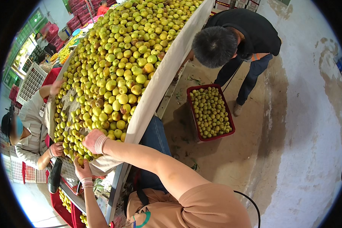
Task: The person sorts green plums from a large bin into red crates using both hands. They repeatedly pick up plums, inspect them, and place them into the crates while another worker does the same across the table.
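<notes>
A large heap of round yellow-green fruits (122, 57), jujube-like and some with brown patches, fills a cloth-lined sorting table. My left hand (84, 173), in a pink and white knit glove, holds one yellowish fruit (80, 161) between thumb and fingers at the table's near end. Just beyond it, my right hand (95, 141), gloved the same way, is at the lower edge of the heap. Its fingertips are hidden against the fruits, so whether it grips one is unclear. The pale cloth lining (162, 74) rises along the table's right side.
Across the table a co-worker's gloved hand (56, 149) touches the fruits. A black lamp-like device (54, 175) hangs at the near corner. To the right, a person in black (245, 31) bends by a red crate (233, 128) of fruits. Another red crate (55, 203) sits below left.
</notes>
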### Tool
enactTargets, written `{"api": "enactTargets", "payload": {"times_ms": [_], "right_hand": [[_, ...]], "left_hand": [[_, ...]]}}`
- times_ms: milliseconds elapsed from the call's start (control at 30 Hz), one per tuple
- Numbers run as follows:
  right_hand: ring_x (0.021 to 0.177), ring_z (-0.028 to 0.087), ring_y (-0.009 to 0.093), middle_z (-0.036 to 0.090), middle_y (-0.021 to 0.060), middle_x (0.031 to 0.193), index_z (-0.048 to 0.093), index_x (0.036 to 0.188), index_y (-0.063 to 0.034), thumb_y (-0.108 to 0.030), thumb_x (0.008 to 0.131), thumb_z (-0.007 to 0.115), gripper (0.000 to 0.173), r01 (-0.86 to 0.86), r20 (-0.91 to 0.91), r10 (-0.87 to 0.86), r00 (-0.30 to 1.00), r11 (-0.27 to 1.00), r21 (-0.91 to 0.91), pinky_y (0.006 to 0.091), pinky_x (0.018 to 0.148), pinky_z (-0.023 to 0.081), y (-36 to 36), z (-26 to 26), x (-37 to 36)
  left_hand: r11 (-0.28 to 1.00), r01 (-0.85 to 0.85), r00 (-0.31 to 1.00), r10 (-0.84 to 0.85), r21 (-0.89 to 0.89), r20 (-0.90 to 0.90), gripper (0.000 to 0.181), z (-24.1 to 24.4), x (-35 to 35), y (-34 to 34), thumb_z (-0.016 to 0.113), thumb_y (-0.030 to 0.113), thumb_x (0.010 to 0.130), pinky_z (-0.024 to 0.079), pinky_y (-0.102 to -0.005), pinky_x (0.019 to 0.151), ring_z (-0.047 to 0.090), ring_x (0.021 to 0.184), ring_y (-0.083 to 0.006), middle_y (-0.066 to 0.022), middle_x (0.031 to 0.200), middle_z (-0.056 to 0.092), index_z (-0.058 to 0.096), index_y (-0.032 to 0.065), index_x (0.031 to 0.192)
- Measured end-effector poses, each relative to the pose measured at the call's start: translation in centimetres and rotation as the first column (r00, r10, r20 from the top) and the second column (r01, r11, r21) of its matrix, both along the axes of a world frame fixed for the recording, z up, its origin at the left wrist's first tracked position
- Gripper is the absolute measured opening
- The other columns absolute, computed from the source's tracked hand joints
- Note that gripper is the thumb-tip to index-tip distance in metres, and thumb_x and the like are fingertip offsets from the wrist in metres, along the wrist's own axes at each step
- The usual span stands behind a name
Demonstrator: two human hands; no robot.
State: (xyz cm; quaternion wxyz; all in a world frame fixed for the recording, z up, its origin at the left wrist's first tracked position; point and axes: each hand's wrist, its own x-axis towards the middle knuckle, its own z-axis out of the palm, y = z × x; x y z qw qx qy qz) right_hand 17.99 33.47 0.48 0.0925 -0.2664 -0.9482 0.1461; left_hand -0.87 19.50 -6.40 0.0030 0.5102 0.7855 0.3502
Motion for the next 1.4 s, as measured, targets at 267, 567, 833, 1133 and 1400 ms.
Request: {"api": "enactTargets", "payload": {"times_ms": [267, 567, 833, 1133, 1400], "right_hand": [[0.086, 0.072, 0.025, 0.074, 0.0091, 0.091, 0.072, 0.099, -0.0094, -0.024, 0.088, 0.064, 0.02, -0.001, 0.012, 0.001, 1.0, 1.0, 0.005, 0.042, 0.078, 0.054, -0.2, -0.1, -0.1], [0.09, 0.072, 0.025, 0.074, 0.0093, 0.096, 0.07, 0.105, -0.009, -0.023, 0.088, 0.062, 0.023, -0.02, 0.014, 0.02, 1.0, 1.0, 0.001, 0.0407, 0.081, 0.052, 0.1, -0.5, -0.6], [0.089, 0.07, 0.028, 0.073, 0.0089, 0.093, 0.07, 0.093, -0.0126, -0.023, 0.09, 0.054, 0.019, -0.032, -0.087, 0.041, 0.995, 0.994, 0.103, 0.0447, 0.08, 0.053, -1.1, -1.0, -1.6], [0.078, 0.067, 0.026, 0.07, 0.0039, 0.083, 0.071, 0.093, -0.0155, -0.029, 0.088, 0.062, 0.018, -0.296, -0.228, 0.315, 0.921, 0.948, 0.116, 0.0389, 0.072, 0.054, -2.5, -1.9, -0.6], [0.082, 0.065, 0.026, 0.065, 0.0059, 0.083, 0.069, 0.095, -0.0136, -0.028, 0.086, 0.062, 0.018, -0.463, -0.179, 0.455, 0.872, 0.886, -0.003, 0.041, 0.076, 0.052, -2.7, -1.6, -1.4]], "left_hand": [[0.999, -0.017, 0.998, 0.019, -0.035, 0.055, 0.041, -0.1, -0.4, -0.1, 0.066, 0.029, 0.091, 0.052, -0.0385, 0.086, 0.066, 0.094, -0.0281, -0.0176, 0.107, 0.068, 0.057, 0.0088, 0.126], [1.0, -0.005, 0.999, 0.006, -0.027, 0.043, 0.04, -0.5, -0.8, -0.2, 0.066, 0.021, 0.092, 0.053, -0.0355, 0.083, 0.064, 0.089, -0.0225, -0.0161, 0.103, 0.067, 0.055, 0.0062, 0.127], [0.997, -0.05, 0.998, 0.053, -0.067, 0.037, 0.044, 0.6, -0.2, -1.6, 0.068, 0.023, 0.087, 0.052, -0.0403, 0.083, 0.066, 0.092, -0.0334, -0.0192, 0.104, 0.066, 0.055, 0.0046, 0.125], [0.992, -0.066, 0.996, 0.071, -0.106, 0.052, 0.049, 2.6, 1.9, -1.2, 0.072, 0.03, 0.08, 0.054, -0.0427, 0.08, 0.066, 0.092, -0.037, -0.0183, 0.107, 0.066, 0.057, 0.0101, 0.122], [0.996, 0.058, 0.836, -0.085, 0.067, 0.543, 0.027, 3.6, -0.3, 0.4, 0.063, 0.008, 0.076, 0.051, -0.0343, 0.083, 0.062, 0.09, -0.0293, -0.0163, 0.091, 0.061, 0.061, 0.0034, 0.102]]}}
